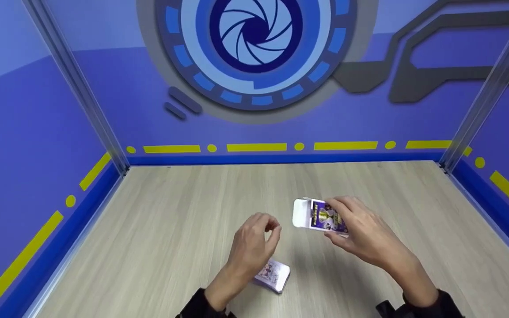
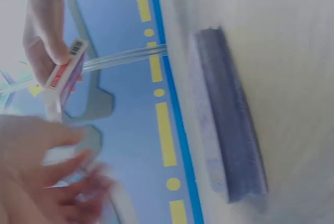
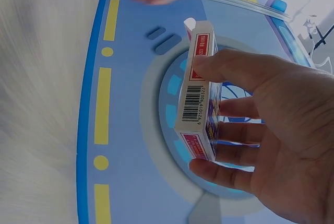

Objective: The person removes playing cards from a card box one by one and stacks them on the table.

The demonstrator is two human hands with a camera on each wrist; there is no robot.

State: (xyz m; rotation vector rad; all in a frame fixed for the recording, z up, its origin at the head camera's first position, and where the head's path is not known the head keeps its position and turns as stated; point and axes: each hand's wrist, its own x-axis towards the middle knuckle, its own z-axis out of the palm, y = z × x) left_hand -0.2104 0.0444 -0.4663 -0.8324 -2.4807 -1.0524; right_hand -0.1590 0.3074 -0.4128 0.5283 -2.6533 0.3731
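Note:
My right hand (image 1: 367,232) grips a small purple-and-white playing-card box (image 1: 325,216) above the table, thumb on one narrow side and fingers on the other. The white end flap (image 1: 301,213) stands open toward my left hand. In the right wrist view a barcode and red panels show on the side of the box (image 3: 194,101). My left hand (image 1: 252,240) hovers left of the box with loosely bent fingers, holding nothing. Beneath its wrist lies a stack of cards (image 1: 276,274), partly hidden by that hand; the left wrist view shows the stack (image 2: 227,114) edge-on.
The pale wooden table (image 1: 161,221) is enclosed by blue printed panels (image 1: 117,110) at the back and both sides. Metal posts (image 1: 82,84) stand at the back corners. Dark sleeves (image 1: 435,304) cover the forearms.

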